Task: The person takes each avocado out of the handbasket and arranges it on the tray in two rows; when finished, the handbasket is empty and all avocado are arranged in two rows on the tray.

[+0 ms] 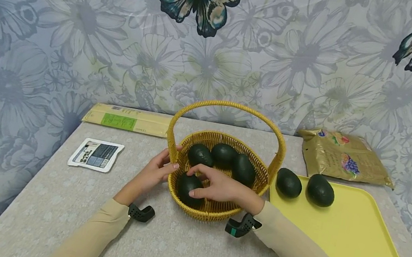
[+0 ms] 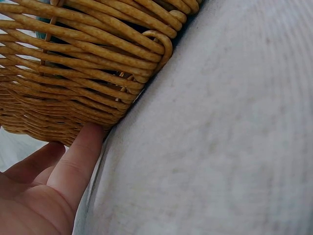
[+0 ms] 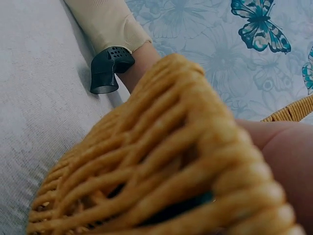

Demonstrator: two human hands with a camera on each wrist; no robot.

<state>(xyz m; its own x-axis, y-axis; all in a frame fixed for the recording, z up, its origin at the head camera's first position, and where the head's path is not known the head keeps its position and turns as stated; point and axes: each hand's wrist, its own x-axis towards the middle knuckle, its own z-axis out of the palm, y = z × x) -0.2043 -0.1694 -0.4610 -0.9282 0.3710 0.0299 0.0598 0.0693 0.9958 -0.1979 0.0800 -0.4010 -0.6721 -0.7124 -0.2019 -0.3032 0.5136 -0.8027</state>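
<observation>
In the head view, a yellow wicker basket (image 1: 212, 216) with a tall hoop handle (image 1: 230, 104) stands on the table. My right hand (image 1: 219, 185) reaches over its right rim and grips a dark green avocado (image 1: 189, 189) at the basket's front left, thumb and index finger on it. Behind it lie three more avocados (image 1: 223, 155) inside. My left hand (image 1: 155, 170) holds the basket's left side at the foot of the handle; in the left wrist view its fingers (image 2: 80, 159) lie against the woven wall (image 2: 78, 73). The basket's weave hides most of the right hand in the right wrist view.
Right of the basket, two avocados (image 1: 320, 190) lie at the left end of a yellow tray (image 1: 359, 233). A gold fruit-print packet (image 1: 347, 157) sits behind the tray. On the left are a white labelled packet (image 1: 95, 155) and a flat yellow package (image 1: 126, 119).
</observation>
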